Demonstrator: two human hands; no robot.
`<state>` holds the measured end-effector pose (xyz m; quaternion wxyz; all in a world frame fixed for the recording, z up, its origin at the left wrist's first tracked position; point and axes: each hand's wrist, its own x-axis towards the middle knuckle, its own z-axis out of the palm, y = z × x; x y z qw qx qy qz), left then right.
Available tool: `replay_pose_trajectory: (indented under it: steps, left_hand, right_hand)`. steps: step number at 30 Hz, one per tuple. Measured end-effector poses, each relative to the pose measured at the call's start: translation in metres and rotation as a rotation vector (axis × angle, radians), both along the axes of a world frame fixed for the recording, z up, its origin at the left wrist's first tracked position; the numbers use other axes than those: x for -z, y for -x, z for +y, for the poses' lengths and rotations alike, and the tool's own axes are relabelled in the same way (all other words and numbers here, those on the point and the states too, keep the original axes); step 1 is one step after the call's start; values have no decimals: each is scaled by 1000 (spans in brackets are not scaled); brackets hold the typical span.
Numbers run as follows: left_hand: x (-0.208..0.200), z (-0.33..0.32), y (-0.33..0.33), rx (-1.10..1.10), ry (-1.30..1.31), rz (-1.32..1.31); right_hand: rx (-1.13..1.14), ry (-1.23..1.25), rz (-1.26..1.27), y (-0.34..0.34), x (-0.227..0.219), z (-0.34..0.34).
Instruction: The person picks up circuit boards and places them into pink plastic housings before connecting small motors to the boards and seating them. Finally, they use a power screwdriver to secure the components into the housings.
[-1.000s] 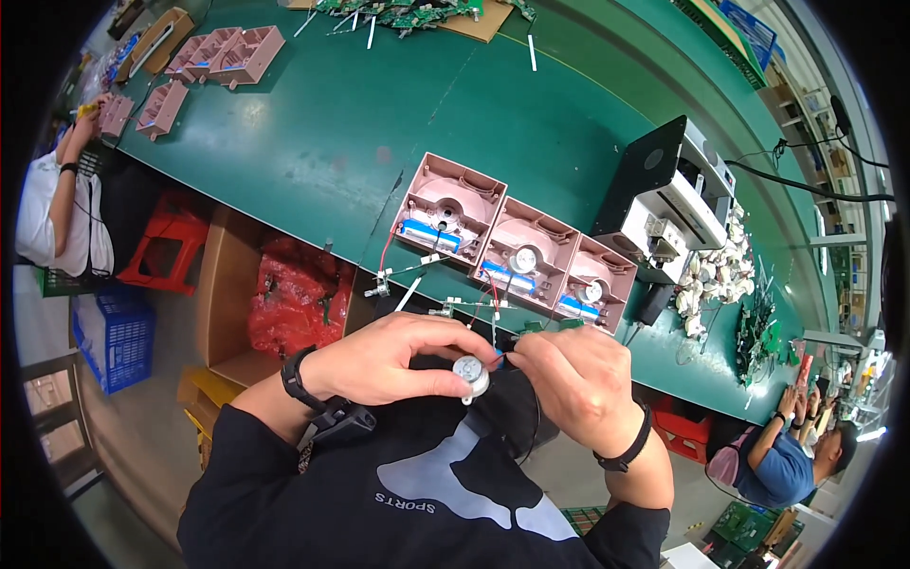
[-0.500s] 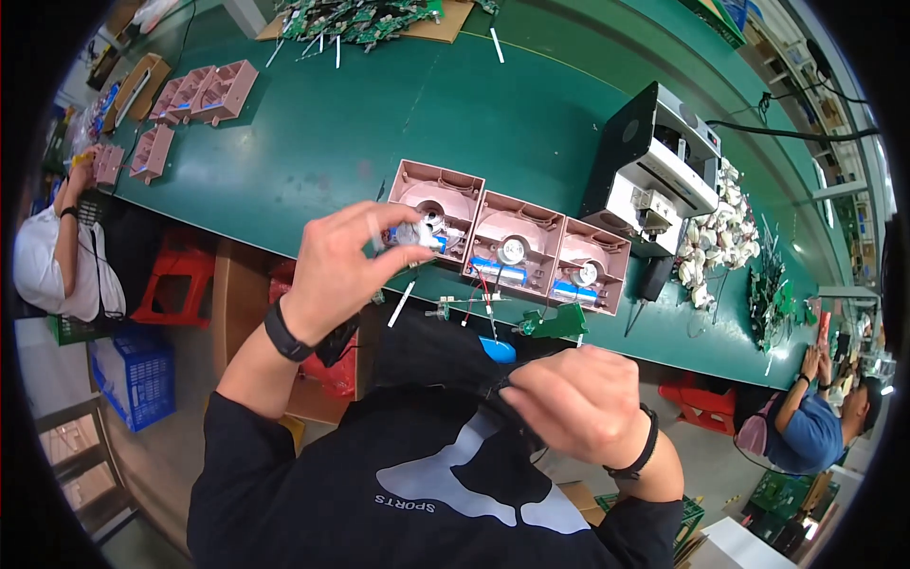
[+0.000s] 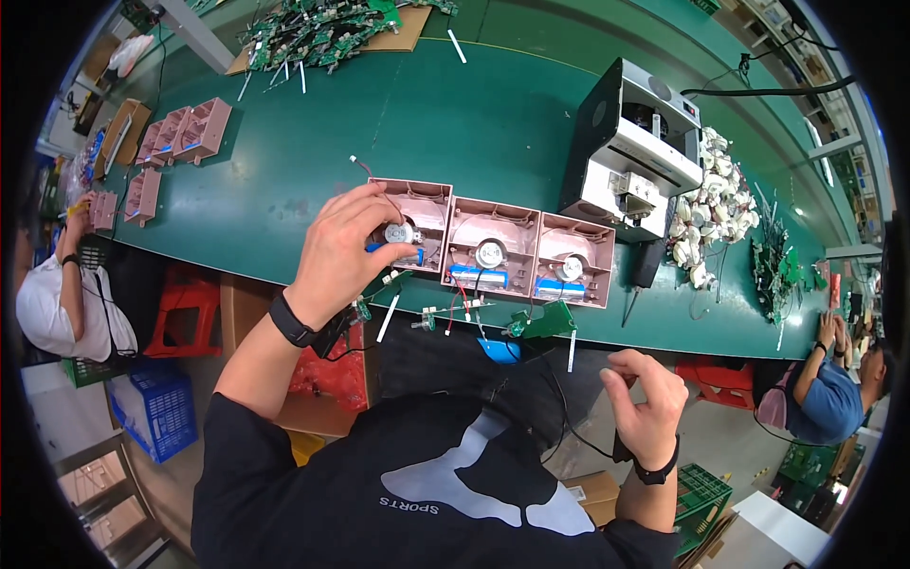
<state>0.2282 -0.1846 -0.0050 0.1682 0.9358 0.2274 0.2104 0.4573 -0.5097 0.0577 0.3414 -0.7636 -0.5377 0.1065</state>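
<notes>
My left hand reaches into the leftmost of three pink plastic housings. Its thumb and fingers close around a round silver part with a thin wire. The thumb lies by a blue cylindrical battery in the same housing. Each of the other two, the middle housing and the right housing, also has a silver disc and a blue battery inside. My right hand hangs off the table's near edge, fingers curled, with nothing visible in them.
Small green circuit boards with wires lie along the near edge. A black and white machine stands right of the housings, beside a heap of white round parts. Circuit boards pile up at the back. Co-workers sit at both sides.
My left hand has brought the silver part down into the left housing. My right hand has moved to the right, away from my body. The whole view has shifted slightly.
</notes>
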Motion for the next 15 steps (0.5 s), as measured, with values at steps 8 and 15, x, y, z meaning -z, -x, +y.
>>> replay_pose_trajectory:
  steps: [8,15]
  left_hand:
    - [-13,-3,-2,-72,91,-45]
    - [-25,21,6,-77,354,47]
  right_hand:
    - [153,-24,15,-28,2,2]
    - [398,24,96,-89,38,13]
